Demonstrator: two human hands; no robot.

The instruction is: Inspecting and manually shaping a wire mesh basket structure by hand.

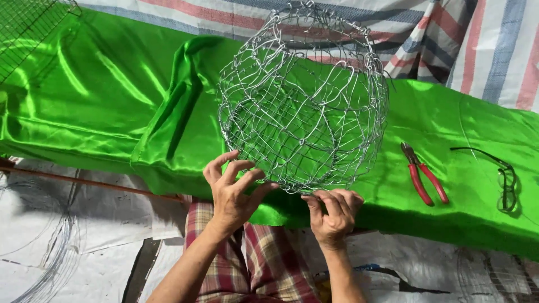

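Left fingers [224, 168] spread, tips pressed against the near lower edge of the wire ball [303, 98]. Right fingers [331, 197] curled together, pinching a strand at the ball's bottom rim. Left hand [233, 196] to the left of the rim, right hand [335, 216] just beside it on the right, both under and touching the mesh.

Ball: a rounded cage of bent silver wire, open weave, held upright over the near edge of a green cloth [112, 95], roughly mid-scene. Whether resting on the cloth or carried wholly by the hands: cannot tell.

Step in hand, as judged: working or twisting a loose strand at the bottom rim, the left hand steadying, the right shaping. Next move likely calling for a firm pinch on the wire end, a steady brace from the left hand, and perhaps a tool for tightening.

Pliers [424, 174], red-handled, lying on the cloth to the right, well apart from the hands. Glasses [502, 177] farther right. Checked trousers [264, 258] below the wrists. Striped sheet [477, 45] at the far side. Wire grid [28, 28] at far left. Thin wire loops [50, 258] on the pale floor sheet, near left.
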